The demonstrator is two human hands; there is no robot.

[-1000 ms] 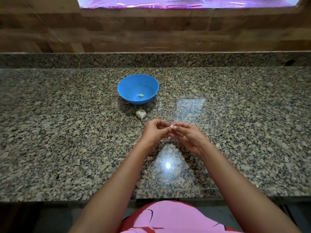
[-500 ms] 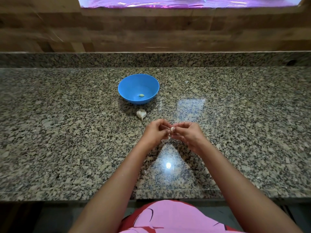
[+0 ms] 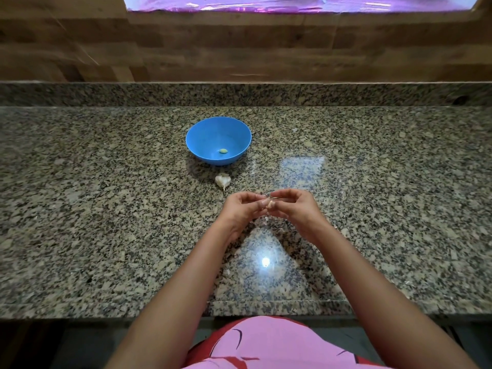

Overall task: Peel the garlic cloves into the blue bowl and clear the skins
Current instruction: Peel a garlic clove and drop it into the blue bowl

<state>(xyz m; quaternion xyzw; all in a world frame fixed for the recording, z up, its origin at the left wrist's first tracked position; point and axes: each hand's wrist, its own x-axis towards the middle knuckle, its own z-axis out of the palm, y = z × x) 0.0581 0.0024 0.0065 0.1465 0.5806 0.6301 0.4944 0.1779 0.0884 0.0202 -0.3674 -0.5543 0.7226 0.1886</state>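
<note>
In the head view, both hands met above the middle of the speckled granite bench [image 3: 106, 209], close to the near edge. The left hand [image 3: 241, 209] and the right hand [image 3: 292, 206] faced each other with their fingers [image 3: 282, 194] curled inward, and a small pale garlic clove [image 3: 271, 205] was pinched between the fingertips of both. A thin sliver of skin seemed to stand out from its top, though it was too small to be sure. Neither hand rested on the bench. Beyond the hands, a piece of garlic bulb [image 3: 222, 179] with its papery skin on lay on the stone, just in front of the blue bowl [image 3: 213, 159] and apart from it. The bowl stood upright further back, and one peeled clove [image 3: 223, 151], yellowish-green, lay on its bottom slightly right of centre. A bright spot of light reflected off the bench between the forearms. Behind the bench rose a granite upstand and a wooden wall [image 3: 239, 49]. A pink garment [image 3: 266, 342] with red markings showed at the bottom edge.
</note>
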